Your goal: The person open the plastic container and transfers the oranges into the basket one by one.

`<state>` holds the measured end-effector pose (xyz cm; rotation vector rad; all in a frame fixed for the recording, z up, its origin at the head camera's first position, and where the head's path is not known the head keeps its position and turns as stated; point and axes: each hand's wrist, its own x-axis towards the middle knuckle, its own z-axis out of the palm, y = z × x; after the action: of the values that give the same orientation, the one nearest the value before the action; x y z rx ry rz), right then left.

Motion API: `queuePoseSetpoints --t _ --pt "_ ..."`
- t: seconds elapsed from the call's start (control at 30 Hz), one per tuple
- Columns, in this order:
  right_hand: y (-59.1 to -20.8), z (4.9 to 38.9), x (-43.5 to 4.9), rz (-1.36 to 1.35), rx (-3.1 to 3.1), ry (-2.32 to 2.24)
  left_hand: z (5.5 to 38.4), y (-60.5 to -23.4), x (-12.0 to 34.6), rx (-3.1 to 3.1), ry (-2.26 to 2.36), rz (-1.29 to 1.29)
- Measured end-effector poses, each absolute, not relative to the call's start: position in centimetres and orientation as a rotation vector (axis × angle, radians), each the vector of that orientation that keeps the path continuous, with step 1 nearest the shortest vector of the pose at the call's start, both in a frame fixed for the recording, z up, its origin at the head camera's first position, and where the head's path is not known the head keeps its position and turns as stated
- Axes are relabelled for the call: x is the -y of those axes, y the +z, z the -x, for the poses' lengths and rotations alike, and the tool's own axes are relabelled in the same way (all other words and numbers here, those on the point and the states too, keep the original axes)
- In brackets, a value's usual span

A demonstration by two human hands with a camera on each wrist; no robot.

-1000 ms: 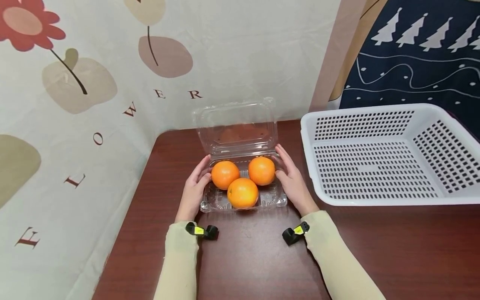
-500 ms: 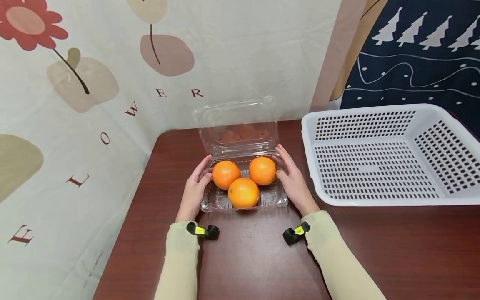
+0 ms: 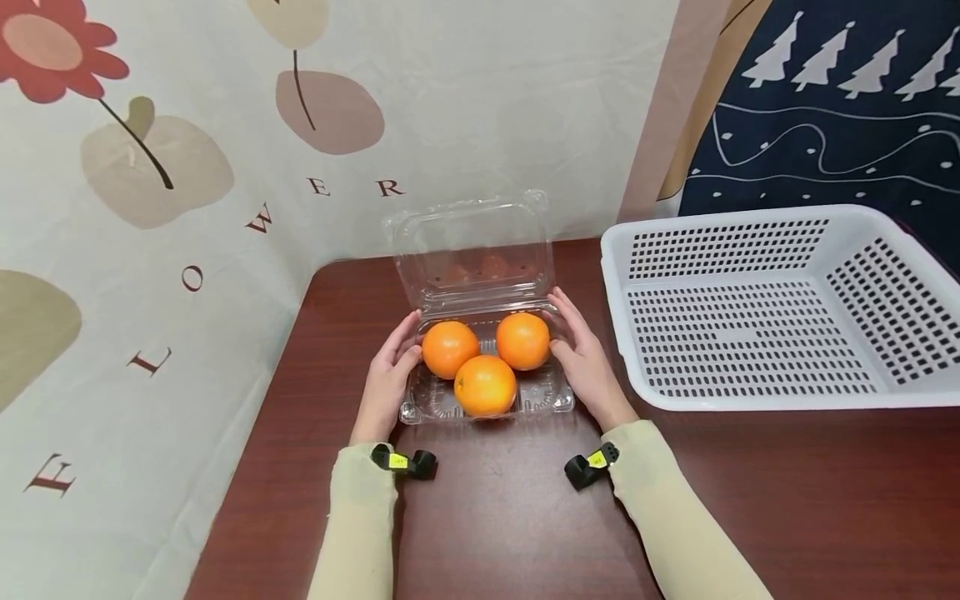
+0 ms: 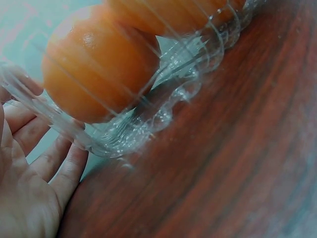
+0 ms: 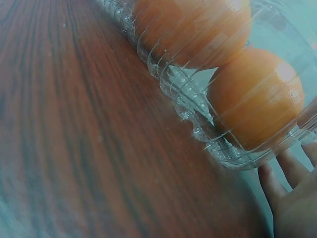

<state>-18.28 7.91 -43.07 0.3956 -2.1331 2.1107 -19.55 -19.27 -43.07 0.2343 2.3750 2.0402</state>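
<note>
Front free — perhaps tight behind lid (image 3: 474,248)

A: How do we find the container (image 3: 542,398)?
B: We see clear plastic, upright on the table (image 3: 491,525), its lid (image 3: 483,229) raised at the rear.
A: What do we observe inside?
B: We count three whole oranges: a left orange (image 3: 450,349) and right orange (image 3: 523,341) behind, apart; a front orange (image 3: 485,386) centred.

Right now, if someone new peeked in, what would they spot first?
Probably the three bright oranges in the clear plastic box, between the left hand and right hand. Next, maybe the big white basket to the right, or the red flower at the top left.
</note>
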Motion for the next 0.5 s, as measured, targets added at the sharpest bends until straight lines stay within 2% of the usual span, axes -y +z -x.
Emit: queuePoseSetpoints --t 0.5 --pt "-43.05 18.23 -7.85 -0.403 2.144 2.098 19.41 -42.92 19.34 -2.363 2.043 -0.192"
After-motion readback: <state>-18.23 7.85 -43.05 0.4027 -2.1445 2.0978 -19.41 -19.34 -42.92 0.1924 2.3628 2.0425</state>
